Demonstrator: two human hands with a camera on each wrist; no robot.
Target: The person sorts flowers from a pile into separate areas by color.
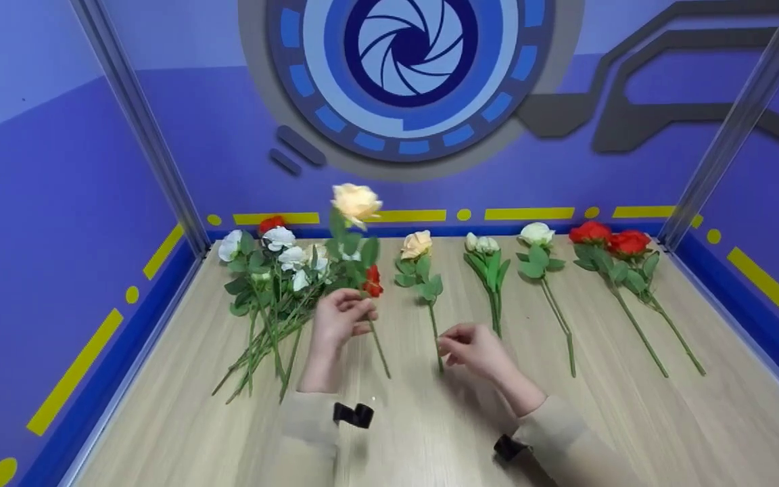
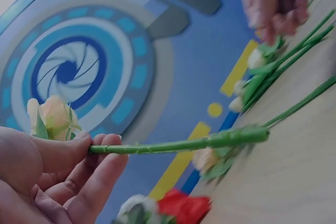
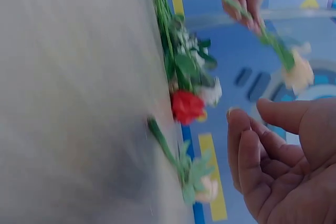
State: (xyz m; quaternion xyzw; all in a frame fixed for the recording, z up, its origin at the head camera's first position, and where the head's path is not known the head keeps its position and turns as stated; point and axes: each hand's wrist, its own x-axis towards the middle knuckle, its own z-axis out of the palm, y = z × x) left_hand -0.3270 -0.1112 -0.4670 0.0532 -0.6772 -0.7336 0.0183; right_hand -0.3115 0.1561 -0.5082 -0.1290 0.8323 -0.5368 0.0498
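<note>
My left hand (image 1: 339, 321) pinches the green stem of a peach rose (image 1: 356, 203), held upright above the table with its bloom before the back wall. In the left wrist view the stem (image 2: 210, 141) passes between thumb and fingers, its cut end pointing away. A second peach rose (image 1: 416, 245) lies on the table. My right hand (image 1: 477, 352) hovers by the lower end of that rose's stem. From the right wrist view, the right fingers (image 3: 252, 156) are loosely bent, thumb apart from them, with nothing between.
A heap of white, red and peach flowers (image 1: 274, 297) lies at the left. Rightward along the wooden table (image 1: 396, 433) lie white tulips (image 1: 483, 247), a white rose (image 1: 537, 235) and two red roses (image 1: 629, 242). Blue-purple panels (image 1: 443, 182) enclose the back and sides.
</note>
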